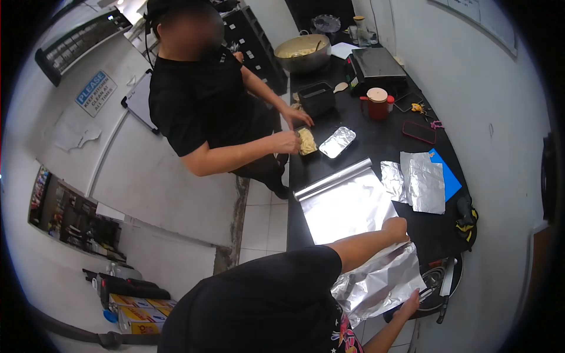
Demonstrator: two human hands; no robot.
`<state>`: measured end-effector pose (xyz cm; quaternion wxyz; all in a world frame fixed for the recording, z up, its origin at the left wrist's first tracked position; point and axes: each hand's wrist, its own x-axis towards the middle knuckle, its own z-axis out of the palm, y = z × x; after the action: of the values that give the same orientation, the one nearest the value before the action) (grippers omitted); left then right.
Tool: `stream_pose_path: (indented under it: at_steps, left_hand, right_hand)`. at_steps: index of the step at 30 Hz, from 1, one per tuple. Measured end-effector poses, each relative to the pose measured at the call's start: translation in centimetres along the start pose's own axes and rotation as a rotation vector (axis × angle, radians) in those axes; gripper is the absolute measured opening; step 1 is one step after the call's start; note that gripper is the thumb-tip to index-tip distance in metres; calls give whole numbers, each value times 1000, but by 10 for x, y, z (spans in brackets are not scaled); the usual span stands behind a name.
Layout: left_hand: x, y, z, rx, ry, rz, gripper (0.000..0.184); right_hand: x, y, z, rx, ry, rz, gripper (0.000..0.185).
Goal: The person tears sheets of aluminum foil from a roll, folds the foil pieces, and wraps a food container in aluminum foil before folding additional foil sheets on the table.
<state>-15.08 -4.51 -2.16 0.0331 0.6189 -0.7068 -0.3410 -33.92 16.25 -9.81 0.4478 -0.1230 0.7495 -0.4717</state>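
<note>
The left hand (395,229) of the person is closed almost like a fist, and it pinches the border of a crumpled foil sheet (376,282). The right hand (410,303) pinches the same sheet at its lower border, with the thumb on the upper side. So the foil sheet is between both hands, close before the body, and it reaches past the edge of the black table (376,140). On the other side of the left forearm, a smooth foil stretch (347,207) lies flat and comes from the foil roll (333,179); the arm covers the place between, therefore I cannot tell if it is one piece with the crumpled part. Near it lie two separate foil pieces (426,183), the larger one partly over a blue flat thing (449,183). Beyond the roll, a foil-covered tray (338,142) stands just beside a container (308,141) of pale yellow food, where a co-worker (188,112) in black has both hands. Farther along the table are a red mug (375,109), a scale (378,67) and a large bowl (303,61)
</note>
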Motion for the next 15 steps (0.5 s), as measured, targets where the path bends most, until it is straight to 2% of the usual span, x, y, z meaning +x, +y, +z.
stream_pose_path:
  at_steps: [5,7,8,9,10,11,12,13,14,15]
  left_hand:
    - [0,2,-6,-15,-28,-33,34]
    - [11,-7,9,38,32,3,35]
    - [28,-21,31,-25,115,-15,34]
    - [45,-37,57,-25,168,64,31]
    - [36,-33,44,-56,115,59,34]
    - [28,-27,28,-36,69,73,34]
    - [22,-22,19,1,48,92,38]
    - [15,-19,17,74,162,164,39]
    - [8,-5,-2,86,-47,50,40]
    - [3,4,-12,82,-117,10,41]
  right_hand:
    - [7,13,2,-50,78,-61,55]
    - [49,55,-12,-34,32,-60,46]
    - [42,57,-2,124,86,-92,36]
    - [47,74,-5,73,181,-130,31]
    - [59,109,-18,-246,173,-395,31]
    - [31,86,-3,-214,255,-320,31]
    - [8,56,1,-441,247,-251,32]
    - [-5,46,11,-193,255,-159,34]
    - [-17,40,15,-268,307,-205,35]
    - [-34,24,22,-195,303,-174,36]
